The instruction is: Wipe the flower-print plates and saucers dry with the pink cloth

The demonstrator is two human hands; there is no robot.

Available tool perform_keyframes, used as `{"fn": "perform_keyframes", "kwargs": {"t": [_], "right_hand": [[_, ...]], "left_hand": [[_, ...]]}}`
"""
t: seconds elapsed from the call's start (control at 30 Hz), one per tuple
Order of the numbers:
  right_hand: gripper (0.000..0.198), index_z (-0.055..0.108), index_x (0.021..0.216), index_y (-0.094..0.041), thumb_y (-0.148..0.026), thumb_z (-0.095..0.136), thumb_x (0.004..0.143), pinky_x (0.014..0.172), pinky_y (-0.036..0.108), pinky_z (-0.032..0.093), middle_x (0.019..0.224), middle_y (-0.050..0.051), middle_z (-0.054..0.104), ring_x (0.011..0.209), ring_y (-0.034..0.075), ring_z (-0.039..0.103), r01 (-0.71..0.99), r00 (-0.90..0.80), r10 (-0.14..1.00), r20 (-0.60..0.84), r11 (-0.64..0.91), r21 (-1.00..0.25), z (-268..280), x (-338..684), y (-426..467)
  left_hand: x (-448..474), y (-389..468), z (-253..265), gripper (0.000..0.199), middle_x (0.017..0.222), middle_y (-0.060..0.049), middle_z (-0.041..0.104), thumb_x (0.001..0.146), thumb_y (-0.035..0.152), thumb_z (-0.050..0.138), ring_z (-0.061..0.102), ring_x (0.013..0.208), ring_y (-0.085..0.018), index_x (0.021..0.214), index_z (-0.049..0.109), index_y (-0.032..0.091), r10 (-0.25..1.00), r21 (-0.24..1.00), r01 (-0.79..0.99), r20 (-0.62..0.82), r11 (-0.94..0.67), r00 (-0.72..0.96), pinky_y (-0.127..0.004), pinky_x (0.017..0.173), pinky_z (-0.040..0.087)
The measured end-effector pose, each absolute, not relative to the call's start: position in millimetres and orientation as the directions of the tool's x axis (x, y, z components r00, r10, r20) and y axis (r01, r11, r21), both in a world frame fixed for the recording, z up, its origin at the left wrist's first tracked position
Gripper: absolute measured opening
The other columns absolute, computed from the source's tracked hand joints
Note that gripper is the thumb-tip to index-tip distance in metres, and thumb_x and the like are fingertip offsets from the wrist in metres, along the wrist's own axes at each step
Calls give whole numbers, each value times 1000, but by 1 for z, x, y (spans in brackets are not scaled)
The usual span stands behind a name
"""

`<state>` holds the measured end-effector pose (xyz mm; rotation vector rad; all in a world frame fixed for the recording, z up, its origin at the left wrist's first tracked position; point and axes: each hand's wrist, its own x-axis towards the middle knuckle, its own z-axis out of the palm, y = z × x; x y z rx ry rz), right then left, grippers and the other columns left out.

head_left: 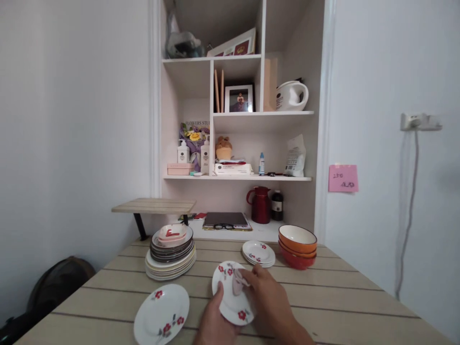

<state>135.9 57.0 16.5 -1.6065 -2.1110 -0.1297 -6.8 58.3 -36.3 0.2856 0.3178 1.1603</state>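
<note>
Head — left hand (216,317): one plate (230,299); right hand (269,293): one cloth (237,284).

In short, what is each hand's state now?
Left hand: closed, holding a flowered plate.
Right hand: closed, holding a pale cloth against that plate.

The plate (230,301) partly hides the left hand (215,319); the right hand (269,293) partly covers the cloth (237,285); the dark bottle's label (277,206) is illegible.

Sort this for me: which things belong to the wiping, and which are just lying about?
Part of it:
cloth, in the right hand
plate, in the left hand
probably the loose plate and small stack
perhaps bowls and tall stack

Lying about:
jug
dark bottle
glasses
note
frame
</note>
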Motion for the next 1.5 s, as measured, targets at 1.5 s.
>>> {"fn": "perform_keyframes", "kwargs": {"t": [1.5], "right_hand": [[56, 55, 131, -34, -7, 49, 82, 76, 29, 48, 103, 7, 58, 92, 21, 58, 774, -160, 737, 656, 506, -380, 2, 131, 47]], "left_hand": [[-3, 28, -19, 42, 102, -13, 73, 82, 29, 67, 65, 100, -27, 121, 60, 16, 870, 676, -643, 2, 362, 492, -41, 93, 43]]}}
